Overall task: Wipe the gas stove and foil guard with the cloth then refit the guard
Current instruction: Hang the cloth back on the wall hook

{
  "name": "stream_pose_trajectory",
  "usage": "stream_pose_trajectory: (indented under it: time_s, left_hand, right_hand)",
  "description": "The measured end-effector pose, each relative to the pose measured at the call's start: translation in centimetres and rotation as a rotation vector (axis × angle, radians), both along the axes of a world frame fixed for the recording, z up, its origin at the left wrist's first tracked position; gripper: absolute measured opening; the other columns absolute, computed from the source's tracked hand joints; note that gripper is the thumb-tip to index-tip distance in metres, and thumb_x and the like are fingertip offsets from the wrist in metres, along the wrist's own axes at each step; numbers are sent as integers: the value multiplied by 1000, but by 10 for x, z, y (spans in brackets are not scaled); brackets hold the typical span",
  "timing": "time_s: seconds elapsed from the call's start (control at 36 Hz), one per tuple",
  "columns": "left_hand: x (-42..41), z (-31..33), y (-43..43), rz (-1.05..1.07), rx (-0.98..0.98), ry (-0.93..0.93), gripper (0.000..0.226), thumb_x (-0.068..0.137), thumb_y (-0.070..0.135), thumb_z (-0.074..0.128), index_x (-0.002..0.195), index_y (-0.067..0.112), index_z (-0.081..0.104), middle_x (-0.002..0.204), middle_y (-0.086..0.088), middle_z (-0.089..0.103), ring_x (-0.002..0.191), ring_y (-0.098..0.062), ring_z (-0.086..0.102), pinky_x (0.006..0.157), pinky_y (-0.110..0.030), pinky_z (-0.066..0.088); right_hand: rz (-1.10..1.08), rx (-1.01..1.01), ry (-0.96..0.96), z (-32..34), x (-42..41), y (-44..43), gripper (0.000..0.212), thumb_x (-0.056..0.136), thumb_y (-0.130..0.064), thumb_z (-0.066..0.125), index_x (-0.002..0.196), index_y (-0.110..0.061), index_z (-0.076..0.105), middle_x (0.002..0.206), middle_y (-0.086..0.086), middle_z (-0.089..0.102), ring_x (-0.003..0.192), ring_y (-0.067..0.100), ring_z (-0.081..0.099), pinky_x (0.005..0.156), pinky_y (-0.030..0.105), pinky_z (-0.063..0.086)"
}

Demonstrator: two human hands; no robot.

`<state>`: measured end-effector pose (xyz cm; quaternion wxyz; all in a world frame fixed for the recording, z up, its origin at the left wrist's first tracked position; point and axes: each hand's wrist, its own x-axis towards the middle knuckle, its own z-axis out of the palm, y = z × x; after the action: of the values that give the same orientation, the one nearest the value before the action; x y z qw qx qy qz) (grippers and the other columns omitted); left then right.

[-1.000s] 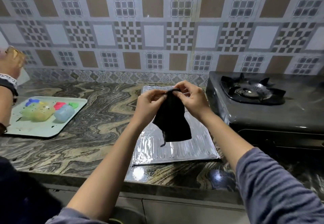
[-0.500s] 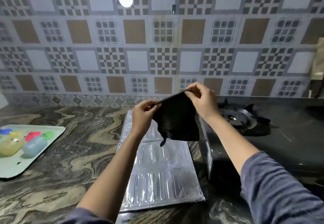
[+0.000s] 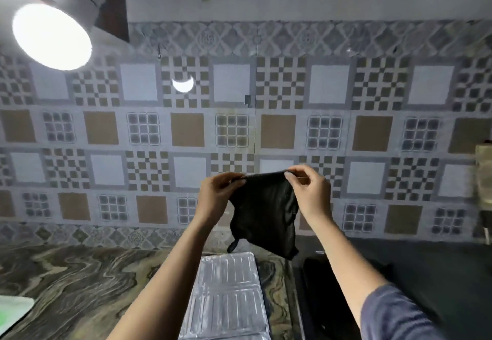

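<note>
A black cloth [image 3: 266, 214] hangs spread in front of the tiled wall, held by its top edge. My left hand [image 3: 217, 196] pinches its left corner and my right hand [image 3: 310, 192] pinches its right corner. Below them the silver foil guard [image 3: 229, 294] lies flat on the marbled counter [image 3: 80, 286]. The dark gas stove [image 3: 431, 281] sits to the right of the guard; its burner is out of sight here.
A patterned tile wall [image 3: 186, 127] fills most of the view. A bright round lamp [image 3: 52, 36] shines at the top left. A pale tray's corner [image 3: 13, 310] shows at the lower left edge. A pale object [image 3: 484, 174] stands at the far right.
The view has tilted up toward the wall. Both hands have raised the cloth higher and pulled its top edge wider apart. The tray and burner have slid out of view.
</note>
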<state>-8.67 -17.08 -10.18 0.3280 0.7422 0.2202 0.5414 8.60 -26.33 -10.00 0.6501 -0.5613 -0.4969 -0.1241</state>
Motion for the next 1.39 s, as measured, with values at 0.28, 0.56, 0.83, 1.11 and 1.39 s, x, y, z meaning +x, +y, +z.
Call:
stream_pose_trajectory:
  time_s: [0.28,0.56,0.83,1.11,1.39]
  left_hand:
    - [33,71,96,-7,34,-127,12,75,10,74,81,20,73,74,9,72,66,3,66,62,-10,49]
    - [65,146,175,-24,157,-87,10,81,13,68,89,17,72,79,6,71,70,1,67,67,-13,55]
    - [108,157,223,266,120,-259,13,81,14,69,92,7,73,81,0,68,80,-15,66,77,-27,55]
    - [109,140,229,338,56,-276,9,79,11,70,87,8,74,72,5,63,71,-8,62,70,-19,52]
    - [106,87,230,89,-260,-353,16,78,13,72,88,1,73,77,-7,71,69,-12,65,64,-18,52]
  right_hand:
    - [-25,77,-25,80,30,106,4,82,-9,67,85,-8,68,77,-4,64,69,6,59,64,3,44]
    - [-88,130,-119,150,73,200,8,82,-13,67,88,-11,70,86,4,68,75,11,60,67,11,44]
    - [-96,182,-93,155,86,256,10,81,-4,65,87,-11,61,73,-9,55,67,8,52,62,16,44]
    - [-178,222,-152,123,87,264,9,78,-3,68,73,-9,63,81,9,62,67,12,54,59,5,39]
    - [-156,181,-25,87,80,260,12,78,-6,70,69,-9,62,75,9,65,65,14,57,58,3,39]
